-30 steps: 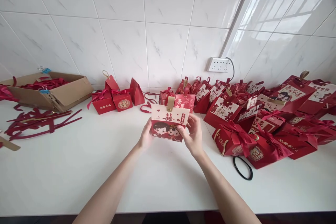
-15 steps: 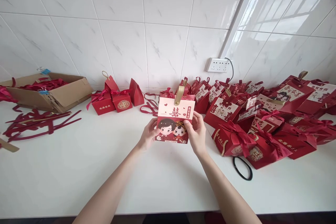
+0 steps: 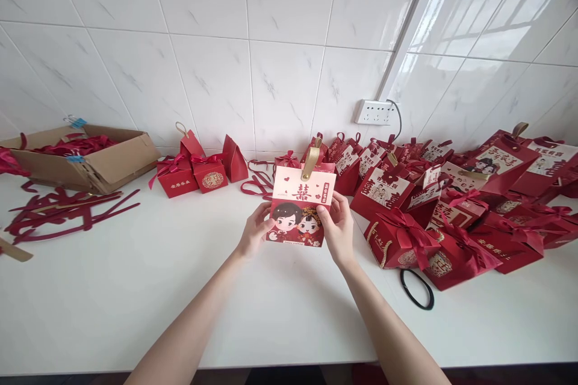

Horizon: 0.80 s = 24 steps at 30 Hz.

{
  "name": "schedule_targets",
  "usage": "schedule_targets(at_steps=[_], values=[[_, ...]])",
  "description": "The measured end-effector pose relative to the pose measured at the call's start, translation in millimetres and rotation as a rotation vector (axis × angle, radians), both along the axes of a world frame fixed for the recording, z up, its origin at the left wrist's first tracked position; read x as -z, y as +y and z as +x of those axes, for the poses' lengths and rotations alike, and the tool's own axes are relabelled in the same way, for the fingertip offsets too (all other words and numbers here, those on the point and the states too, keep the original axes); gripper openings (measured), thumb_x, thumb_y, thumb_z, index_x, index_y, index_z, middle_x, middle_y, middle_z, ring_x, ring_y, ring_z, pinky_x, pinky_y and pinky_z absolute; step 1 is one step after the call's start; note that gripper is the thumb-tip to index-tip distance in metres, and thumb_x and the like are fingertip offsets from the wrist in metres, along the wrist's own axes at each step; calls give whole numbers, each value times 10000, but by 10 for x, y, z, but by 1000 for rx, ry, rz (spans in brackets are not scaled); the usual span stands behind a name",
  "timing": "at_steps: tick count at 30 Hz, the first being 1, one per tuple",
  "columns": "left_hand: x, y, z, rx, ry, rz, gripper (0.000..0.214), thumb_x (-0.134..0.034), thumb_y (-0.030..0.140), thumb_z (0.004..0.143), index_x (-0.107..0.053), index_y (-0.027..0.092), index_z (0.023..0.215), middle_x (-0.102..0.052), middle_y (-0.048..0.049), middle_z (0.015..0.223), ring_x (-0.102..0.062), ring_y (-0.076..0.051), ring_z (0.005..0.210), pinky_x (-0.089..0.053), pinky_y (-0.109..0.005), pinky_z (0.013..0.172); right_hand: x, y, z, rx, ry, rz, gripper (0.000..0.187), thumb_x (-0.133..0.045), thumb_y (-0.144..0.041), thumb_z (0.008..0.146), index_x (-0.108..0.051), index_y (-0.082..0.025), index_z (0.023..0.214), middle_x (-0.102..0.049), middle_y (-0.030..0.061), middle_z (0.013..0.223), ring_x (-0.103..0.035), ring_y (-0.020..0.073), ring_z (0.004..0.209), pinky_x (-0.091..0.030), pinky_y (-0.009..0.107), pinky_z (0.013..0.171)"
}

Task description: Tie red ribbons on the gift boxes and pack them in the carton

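Observation:
Between my hands, above the middle of the white table, is a red and pink gift box printed with a cartoon couple. A gold strap handle with a round stud loops up from its top. My left hand grips the box's left side, thumb on the front. On the right edge, my right hand holds it the same way, thumb near the printed face. The fingers behind the box are partly hidden. The box is upright, its front facing me.
Many red gift boxes crowd the right side. A black hair tie lies before them. Several red boxes stand at back left, beside a cardboard tray of red ribbon. Loose ribbons lie left. A power strip is on the wall.
The box has tilted very slightly in my hands, so the small lettering along its bottom edge shows more clearly. Both hands keep their hold, and everything else is still.

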<state>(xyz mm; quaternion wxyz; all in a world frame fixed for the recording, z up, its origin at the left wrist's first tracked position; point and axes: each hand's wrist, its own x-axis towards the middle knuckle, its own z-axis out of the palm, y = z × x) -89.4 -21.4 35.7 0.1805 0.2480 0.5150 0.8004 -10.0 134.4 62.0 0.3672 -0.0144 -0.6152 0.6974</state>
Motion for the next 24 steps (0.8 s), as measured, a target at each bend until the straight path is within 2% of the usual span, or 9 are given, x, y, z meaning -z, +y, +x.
schedule_targets(at_steps=[7, 16, 24], values=[[-6, 7, -9, -19, 27, 4, 437, -695, 441, 645, -596, 186, 986, -650, -71, 1015, -611, -266, 935, -496, -329, 733, 12, -3, -7, -7, 17, 17, 287, -608, -316, 793, -506, -255, 1054, -603, 43, 1103, -563, 181, 1019, -469, 341, 869], [-13, 12, -3, -22, 19, -3, 439, -688, 443, 652, -595, 182, 992, -651, -78, 1028, -617, -273, 923, -502, -342, 731, 15, 0, -4, -5, 8, 3, 301, -614, -324, 784, -504, -249, 1053, -606, 51, 1101, -567, 191, 1011, -471, 359, 867], [9, 21, -15, -58, 43, -40, 510, -700, 500, 620, -596, 185, 1007, -651, -85, 1043, -612, -286, 942, -500, -353, 756, 15, -4, -20, 7, 2, 8, 294, -617, -320, 778, -507, -249, 1042, -615, 50, 1079, -571, 188, 992, -472, 350, 851]])
